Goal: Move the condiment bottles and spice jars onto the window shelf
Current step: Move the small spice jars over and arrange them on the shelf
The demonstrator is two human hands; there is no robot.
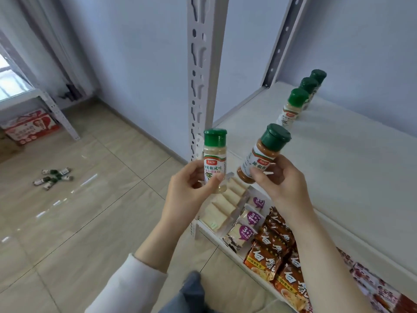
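My left hand [189, 190] holds a pale spice jar [214, 154] with a green cap, upright, in front of the rack's white post. My right hand [279, 179] grips an orange-red spice jar [259, 159], green-capped and tilted right, over the front corner of the white shelf [338, 154]. On that shelf a row of three green-capped jars [295, 105] runs toward the back wall. Several small jars [53, 178] lie on the tiled floor at the left.
A perforated white upright [203, 75] stands just behind the left jar. The lower shelf holds bread packets [228, 204] and orange noodle packets [270, 245]. A red box [29, 127] sits under another rack by the window at far left. My knee [191, 292] shows below.
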